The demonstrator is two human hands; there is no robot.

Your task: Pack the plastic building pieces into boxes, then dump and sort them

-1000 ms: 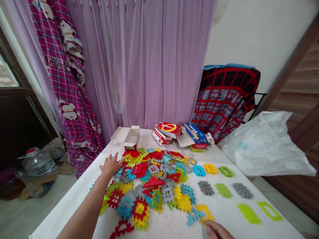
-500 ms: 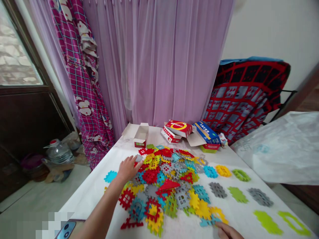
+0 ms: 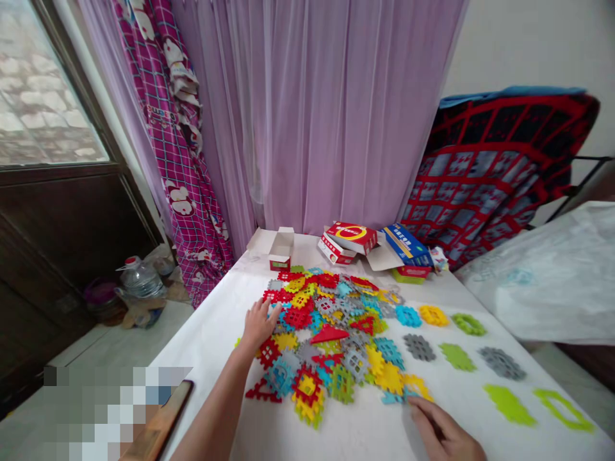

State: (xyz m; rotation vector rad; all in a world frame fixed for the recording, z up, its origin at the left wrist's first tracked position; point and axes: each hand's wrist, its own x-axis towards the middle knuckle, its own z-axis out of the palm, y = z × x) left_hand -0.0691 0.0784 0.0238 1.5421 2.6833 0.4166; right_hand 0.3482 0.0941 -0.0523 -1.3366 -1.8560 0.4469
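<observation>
A heap of interlocking plastic tiles [image 3: 331, 336] in red, yellow, blue, green and grey covers the middle of the white table [image 3: 211, 333]. My left hand [image 3: 258, 325] lies flat on the heap's left edge, fingers stretched out over the tiles. At the bottom edge, my right hand [image 3: 439, 430] rests on the table with its fingertips touching a blue and yellow tile [image 3: 406, 392] at the heap's near right corner. Its fingers are extended.
Sorted tiles lie to the right: grey [image 3: 419, 346], green [image 3: 456, 356], lime [image 3: 509, 404]. Opened cardboard boxes [image 3: 353, 238] stand at the table's back edge. A dark phone [image 3: 158, 422] lies at the near left edge. A white plastic bag [image 3: 542, 282] lies at right, a water jug [image 3: 141, 282] on the floor at left.
The view has swung left and down. My left hand slid nearer along the heap's left edge, covering the loose blue tile. My right hand has come further into view.
</observation>
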